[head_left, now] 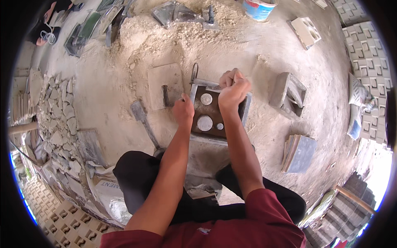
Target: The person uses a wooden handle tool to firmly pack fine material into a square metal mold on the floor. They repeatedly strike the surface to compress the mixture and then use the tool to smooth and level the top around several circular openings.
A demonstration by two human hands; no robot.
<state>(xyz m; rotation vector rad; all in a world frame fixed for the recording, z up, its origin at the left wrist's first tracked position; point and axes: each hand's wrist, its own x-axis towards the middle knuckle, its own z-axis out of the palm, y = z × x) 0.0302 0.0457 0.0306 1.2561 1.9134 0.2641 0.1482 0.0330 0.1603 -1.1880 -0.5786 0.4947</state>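
Note:
A square grey metal mould (209, 141) sits on the ground between my knees. Brown material lies inside it, with a large pale disc (204, 123), a smaller disc (206, 98) and a little round piece (220, 126) showing on top. At the mould's left wall, my left hand (184, 109) is closed with the thumb uppermost, apparently gripping that wall. My right hand (235, 90) makes a fist over the far right part of the mould; what it may hold is hidden. A thin metal loop (194, 72) rises by the far left corner.
Left of the mould lie a slotted square plate (156, 84) and a long-handled tool (147, 124). A box-shaped mould (280, 93) and stacked plates (302, 153) stand right. Beyond are a sandy heap (144, 35), a bucket (259, 10) and another person's foot (41, 41).

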